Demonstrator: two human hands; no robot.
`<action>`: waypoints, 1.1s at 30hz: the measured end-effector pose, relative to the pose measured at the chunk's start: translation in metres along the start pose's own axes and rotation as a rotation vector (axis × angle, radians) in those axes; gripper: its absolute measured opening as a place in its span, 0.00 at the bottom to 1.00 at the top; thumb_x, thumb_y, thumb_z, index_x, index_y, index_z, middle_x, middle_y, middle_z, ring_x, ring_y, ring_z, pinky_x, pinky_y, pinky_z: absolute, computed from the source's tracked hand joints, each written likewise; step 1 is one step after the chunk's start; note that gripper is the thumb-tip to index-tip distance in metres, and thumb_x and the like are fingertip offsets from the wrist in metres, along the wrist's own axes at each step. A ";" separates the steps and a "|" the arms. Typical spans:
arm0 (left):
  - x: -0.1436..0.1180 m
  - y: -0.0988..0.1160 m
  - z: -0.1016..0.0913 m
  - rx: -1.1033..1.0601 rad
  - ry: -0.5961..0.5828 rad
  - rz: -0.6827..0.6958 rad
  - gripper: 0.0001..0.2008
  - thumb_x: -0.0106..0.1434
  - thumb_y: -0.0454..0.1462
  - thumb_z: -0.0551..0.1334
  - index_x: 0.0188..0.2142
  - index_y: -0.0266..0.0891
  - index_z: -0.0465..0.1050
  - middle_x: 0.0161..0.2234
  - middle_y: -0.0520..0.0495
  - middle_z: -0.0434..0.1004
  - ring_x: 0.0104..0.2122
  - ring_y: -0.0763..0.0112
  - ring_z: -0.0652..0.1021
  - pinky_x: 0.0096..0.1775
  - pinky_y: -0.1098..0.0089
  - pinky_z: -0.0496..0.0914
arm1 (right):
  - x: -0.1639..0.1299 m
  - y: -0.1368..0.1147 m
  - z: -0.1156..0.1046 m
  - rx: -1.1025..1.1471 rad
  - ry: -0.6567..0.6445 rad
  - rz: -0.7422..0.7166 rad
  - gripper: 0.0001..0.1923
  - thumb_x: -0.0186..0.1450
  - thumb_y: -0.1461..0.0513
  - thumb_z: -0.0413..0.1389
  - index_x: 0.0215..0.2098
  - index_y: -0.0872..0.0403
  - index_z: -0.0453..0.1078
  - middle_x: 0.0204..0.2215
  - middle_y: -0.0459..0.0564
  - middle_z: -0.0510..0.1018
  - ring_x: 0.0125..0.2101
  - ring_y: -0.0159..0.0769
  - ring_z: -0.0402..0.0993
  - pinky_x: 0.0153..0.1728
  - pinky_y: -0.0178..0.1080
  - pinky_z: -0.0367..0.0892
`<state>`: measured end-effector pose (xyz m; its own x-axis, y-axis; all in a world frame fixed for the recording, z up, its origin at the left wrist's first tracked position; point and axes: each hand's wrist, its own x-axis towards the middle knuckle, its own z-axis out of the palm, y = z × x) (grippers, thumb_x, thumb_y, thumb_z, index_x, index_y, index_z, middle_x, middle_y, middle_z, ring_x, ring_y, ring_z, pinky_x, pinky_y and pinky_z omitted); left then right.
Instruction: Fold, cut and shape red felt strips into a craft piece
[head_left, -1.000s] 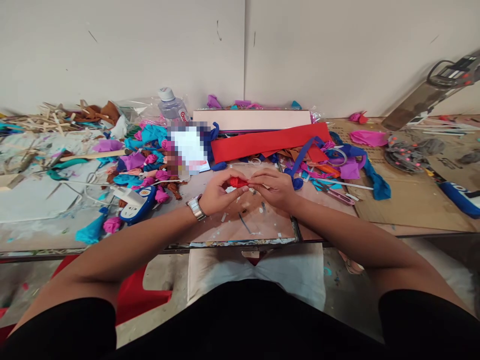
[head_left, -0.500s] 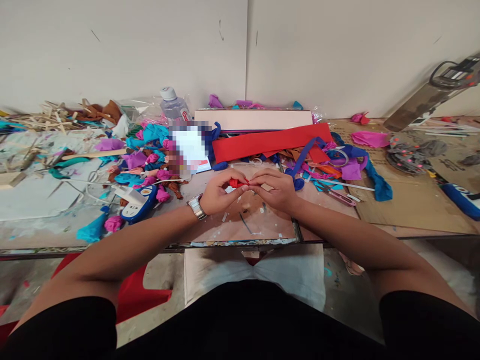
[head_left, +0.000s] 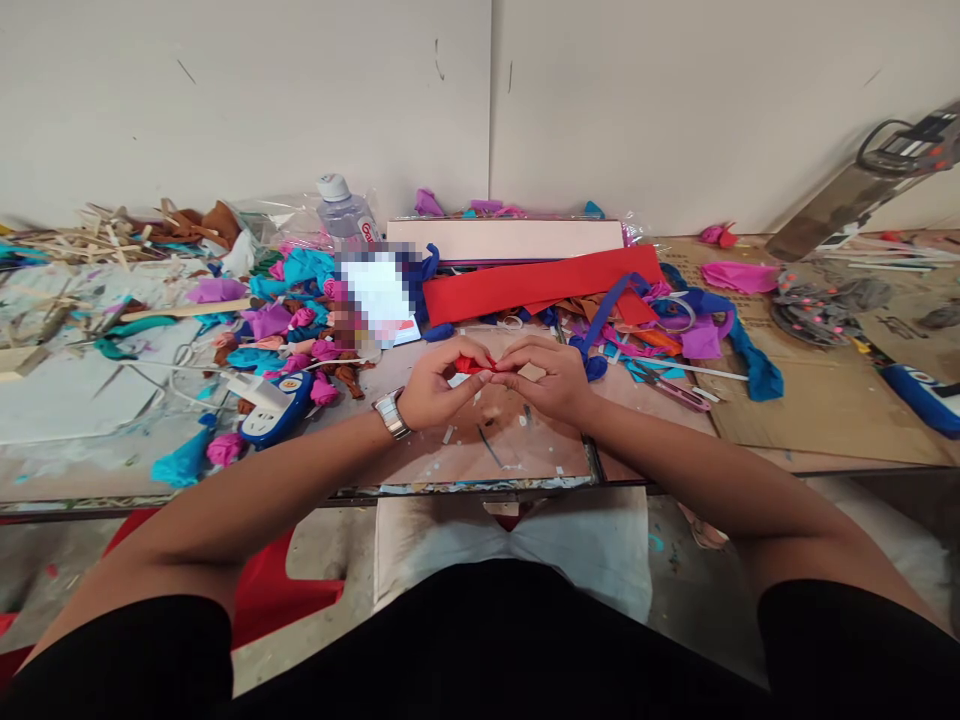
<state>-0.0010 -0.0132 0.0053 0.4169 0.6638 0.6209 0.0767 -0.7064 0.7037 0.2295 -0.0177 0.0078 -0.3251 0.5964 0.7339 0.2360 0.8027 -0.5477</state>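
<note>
Between my two hands is a small piece of red crepe paper (head_left: 471,366), bunched up and partly hidden by the fingers. My left hand (head_left: 442,385), with a metal watch (head_left: 393,413) at the wrist, is closed on its left part. My right hand (head_left: 551,378) pinches its right end, and the fingertips of both hands meet there. Just beyond the hands lies a long folded strip of red crepe paper (head_left: 544,283). To the right of my right hand, a pair of scissors (head_left: 679,393) rests among paper scraps.
Left of the hands are a lit phone (head_left: 381,295), a power strip (head_left: 277,410) with a plugged-in charger and several paper flowers (head_left: 300,270). A water bottle (head_left: 349,215) stands behind. On the right lie cardboard (head_left: 787,420) and a tilted dark bottle (head_left: 847,200). Wood sticks (head_left: 112,240) pile up far left.
The fingers have shifted slightly on the red crepe paper, and a bit more of it shows between the hands. The hands stay in nearly the same place.
</note>
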 end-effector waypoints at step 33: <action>0.001 -0.009 0.008 -0.470 0.020 -0.230 0.29 0.68 0.44 0.75 0.59 0.46 0.60 0.41 0.48 0.83 0.34 0.69 0.85 0.40 0.67 0.81 | 0.002 -0.001 0.010 0.530 -0.053 0.637 0.26 0.59 0.43 0.74 0.37 0.53 0.75 0.28 0.47 0.84 0.27 0.34 0.82 0.32 0.37 0.77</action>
<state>0.0058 -0.0079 -0.0031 0.4195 0.7968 0.4349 -0.2519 -0.3580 0.8991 0.2193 -0.0168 0.0057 -0.3210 0.9243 0.2064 -0.0686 0.1947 -0.9785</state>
